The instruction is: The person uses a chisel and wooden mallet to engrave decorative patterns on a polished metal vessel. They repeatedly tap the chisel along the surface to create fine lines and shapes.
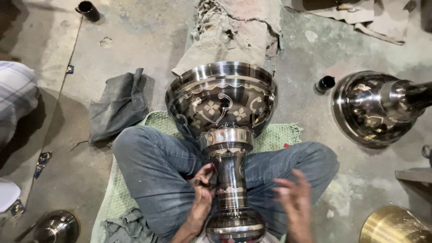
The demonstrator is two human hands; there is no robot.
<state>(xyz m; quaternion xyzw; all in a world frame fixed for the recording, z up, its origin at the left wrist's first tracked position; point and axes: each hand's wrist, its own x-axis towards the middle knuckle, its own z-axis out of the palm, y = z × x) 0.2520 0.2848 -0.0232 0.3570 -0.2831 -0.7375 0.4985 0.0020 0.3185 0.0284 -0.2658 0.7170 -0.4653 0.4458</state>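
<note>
At the far left a checked sleeve (pixel 15 96) of someone else edges into view, and a small domed metal piece (pixel 57 227) lies on the floor near my knee. A crumpled grey cloth (pixel 118 104) sits on the concrete just beside the green mat (pixel 118 191) I am sitting on, cross-legged in jeans. My left hand (pixel 203 191) is curled against the narrow stem of the big engraved metal vessel (pixel 222 105), gripping a small dark tool (too small to tell what kind) against the metal. The vessel lies tilted across my lap, its wide flower-patterned bowl pointing away from me and its rounded foot toward my body. My right hand (pixel 294 198) hovers open and blurred just right of the stem, fingers spread, grasping nothing. Farther right a small black cup (pixel 325 83) stands on the floor near a second engraved vessel (pixel 375 108), and a brass bowl (pixel 395 225) shows at the corner.
</note>
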